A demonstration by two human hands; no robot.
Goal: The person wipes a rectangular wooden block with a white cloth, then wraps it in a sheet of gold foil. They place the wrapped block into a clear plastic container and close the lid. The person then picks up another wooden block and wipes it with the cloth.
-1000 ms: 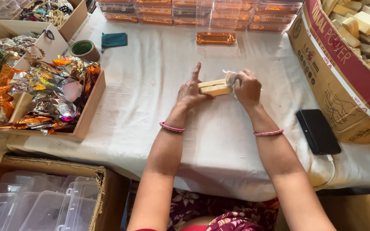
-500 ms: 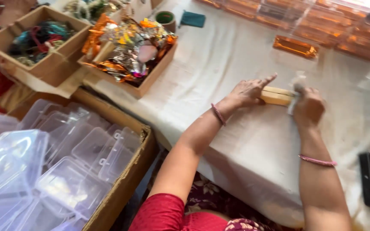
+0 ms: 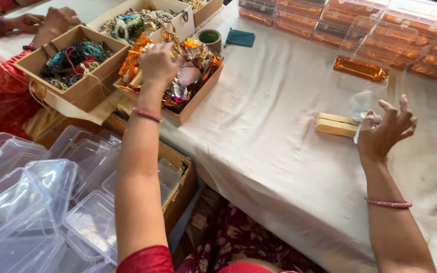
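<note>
Left hand (image 3: 159, 63), fingers curled together, reaching into shallow cardboard tray of shiny orange foil packets (image 3: 178, 86), far left | Right hand (image 3: 385, 129), fingers spread apart, touching crumpled clear plastic wrapper (image 3: 362, 108) just beside pale wooden block (image 3: 336, 125) on white tablecloth (image 3: 274, 146) | Stacked clear lidded boxes (image 3: 380, 30) far right; open cloth between.

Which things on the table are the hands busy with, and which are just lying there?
In use:
- left hand reaching into the cardboard box of shiny foil packets
- right hand at the pale wooden block, by a clear plastic wrapper

Lying about:
- green tape roll
- dark teal cloth
- flat orange packet
- empty clear plastic boxes
</note>
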